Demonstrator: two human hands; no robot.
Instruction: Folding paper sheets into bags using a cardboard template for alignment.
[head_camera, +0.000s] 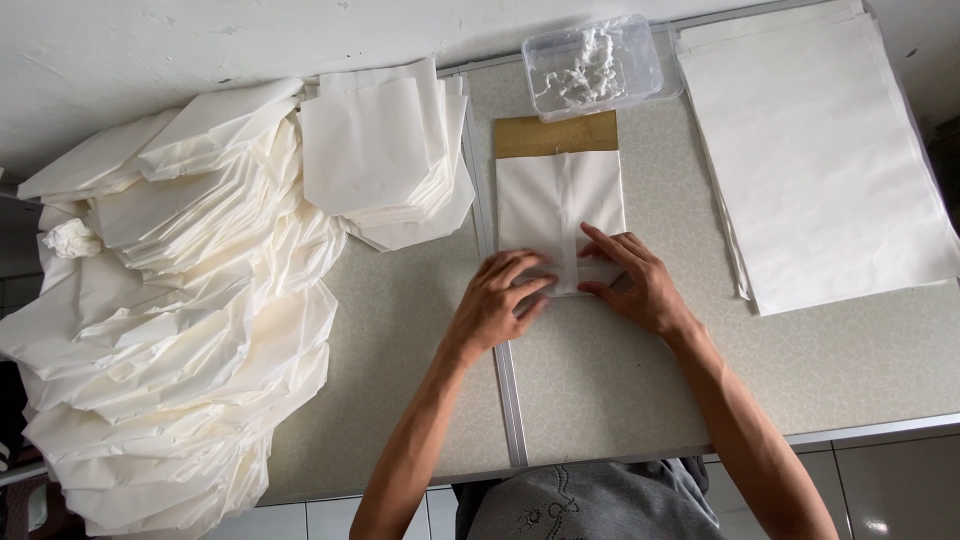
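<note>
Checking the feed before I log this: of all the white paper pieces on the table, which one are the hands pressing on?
The folded paper bag at table centre, lying alone on a brown board. Both the left hand and right hand press its near end; the other stacks lie untouched.

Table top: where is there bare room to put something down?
Bare table lies near the front edge, between the two forearms and right of the right hand, below the flat sheet stack. A smaller patch sits left of the left hand. The left side is crowded with folded white bags.
</note>
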